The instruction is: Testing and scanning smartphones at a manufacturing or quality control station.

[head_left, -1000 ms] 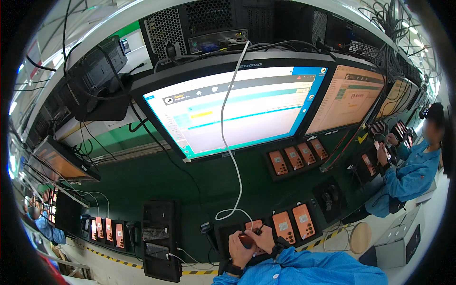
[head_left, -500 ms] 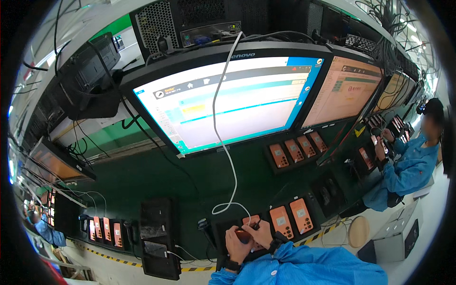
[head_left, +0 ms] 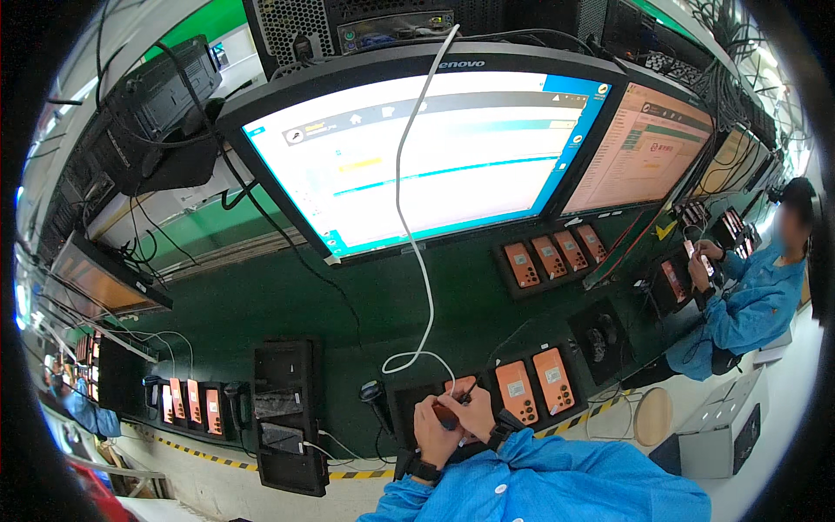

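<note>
My left hand [head_left: 435, 432] is closed around a small dark object [head_left: 447, 421], most of which my fingers hide. My right hand [head_left: 477, 414] meets it there with bent fingers; what they pinch is too small to make out. A white cable [head_left: 421, 261] hangs from above and runs down to the spot behind both hands. Just beyond my fingers the top of an orange phone [head_left: 462, 384] shows in a black tray [head_left: 405, 405]. Two more orange phones, one [head_left: 517, 393] beside my right hand and another [head_left: 554, 380] further right, lie back up.
A large lit monitor [head_left: 417, 165] stands ahead. Left of my hands are a black handheld scanner [head_left: 372, 396] and a dark tray [head_left: 285, 370]. Several orange phones fill a farther tray [head_left: 517, 290]. At right, a person in a blue coat [head_left: 744, 296] handles a phone.
My view has shifted slightly. The reddish face of the object in my left hand has turned away and looks dark now. Both hands remain close together by the tray.
</note>
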